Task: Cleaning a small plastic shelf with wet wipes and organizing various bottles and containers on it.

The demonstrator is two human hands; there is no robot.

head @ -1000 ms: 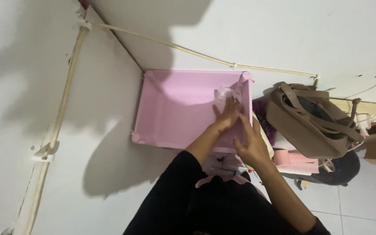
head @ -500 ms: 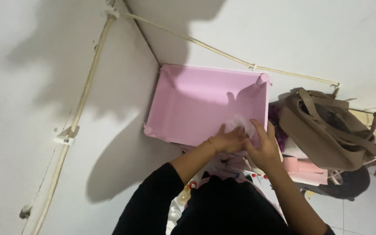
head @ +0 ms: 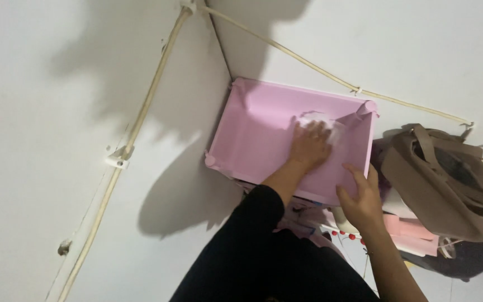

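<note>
Pink plastic storage tray (head: 264,140), a shallow rectangular top panel with rounded corner posts, sits tucked into the corner where two white walls (head: 57,112) meet, on top of a small rack of pink shelves. Compared with half a second ago it fills more of the view, and the hands have separated: then they worked close together at the tray's near right edge, now one reaches well into it.

Beside the tray, to the right, a tan fabric bag (head: 443,179) with long straps slumps over a pile of pink and dark things. A cream cable (head: 141,117) runs down the left wall through a white clip (head: 117,159), and another follows the right wall.

The person's left hand (head: 308,146), in a black sleeve (head: 252,235), presses flat on a crumpled white cloth (head: 322,122) near the far right corner of the tray; its fingers are spread over the cloth rather than clenched. The right hand (head: 361,196) has slid to the tray's near right rim, fingers curled loosely against the edge, seeming to steady it.

To my eye the shift suggests wiping has moved from the front edge to the back corner.
</note>
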